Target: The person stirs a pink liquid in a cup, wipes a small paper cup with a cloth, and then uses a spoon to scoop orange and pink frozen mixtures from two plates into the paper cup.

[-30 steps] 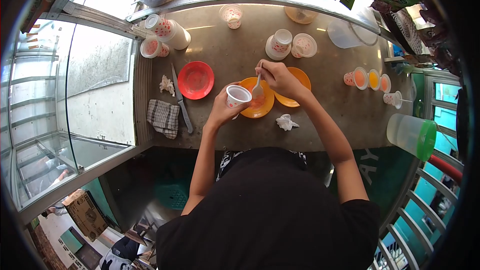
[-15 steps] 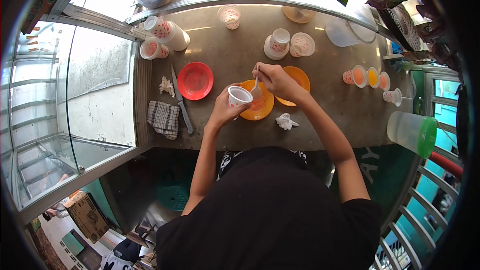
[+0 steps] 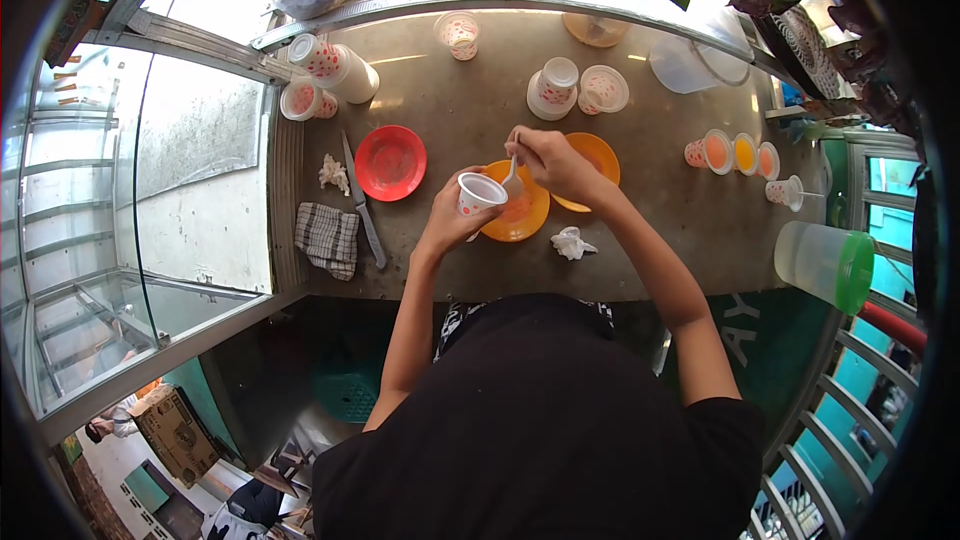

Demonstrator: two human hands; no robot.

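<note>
A small white cup with red spots is tilted in my left hand, its mouth facing up and right. My right hand pinches the handle of a spoon, whose bowl points down beside the cup. Below both lies an orange plate with some reddish food on it. A second orange plate sits partly behind my right hand and forearm. Left of my hands is a red plate, next to a knife.
Crumpled tissue and a checked cloth lie near the front edge. Stacked cups stand at the back left, others at the back. Filled cups and a green-lidded container are at right.
</note>
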